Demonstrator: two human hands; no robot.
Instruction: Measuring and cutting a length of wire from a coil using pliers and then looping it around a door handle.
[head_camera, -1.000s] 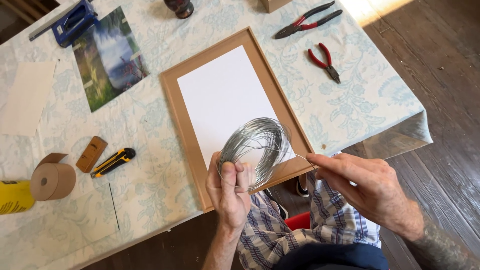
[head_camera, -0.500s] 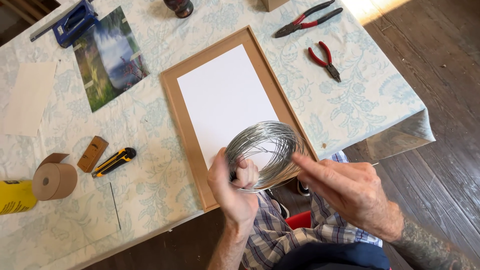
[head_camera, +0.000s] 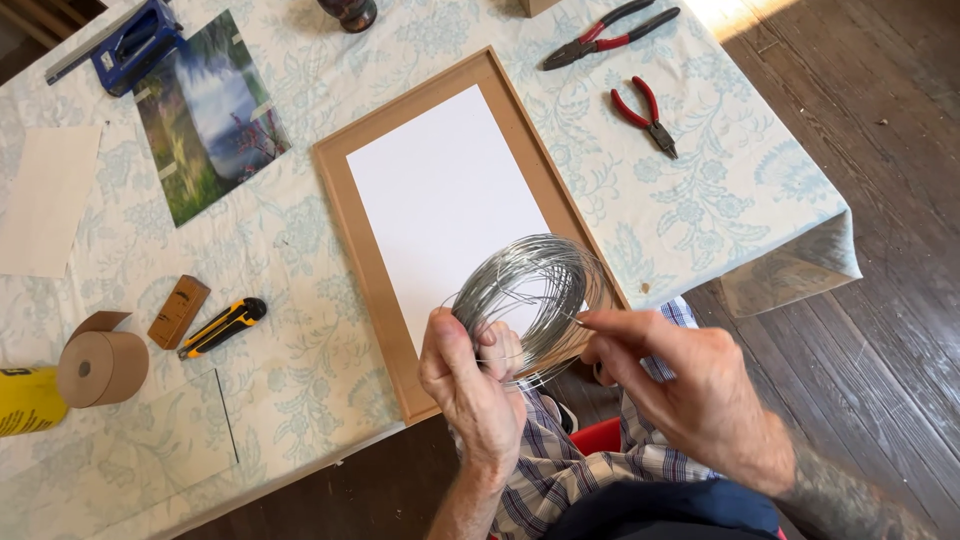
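Left hand (head_camera: 470, 385) is closed around the near side of a coil of silver wire (head_camera: 535, 290), held tilted above the lower edge of a wooden picture frame (head_camera: 345, 215) that lies flat with its white backing up on the tabletop (head_camera: 700, 215). Right hand (head_camera: 690, 390) pinches the coil's right side between thumb and fingertips (head_camera: 600, 322). Two red-handled pliers (head_camera: 648, 115) lie beyond the frame, a yellow utility knife (head_camera: 222, 326) and brown tape roll (head_camera: 100, 365) to its left.

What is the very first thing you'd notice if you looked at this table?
Probably the shiny coil of silver wire, held up at the table's near edge by the left hand while the right hand pinches at its rim. Right behind it lies a wooden picture frame with white backing, and two red-handled pliers sit farther right.
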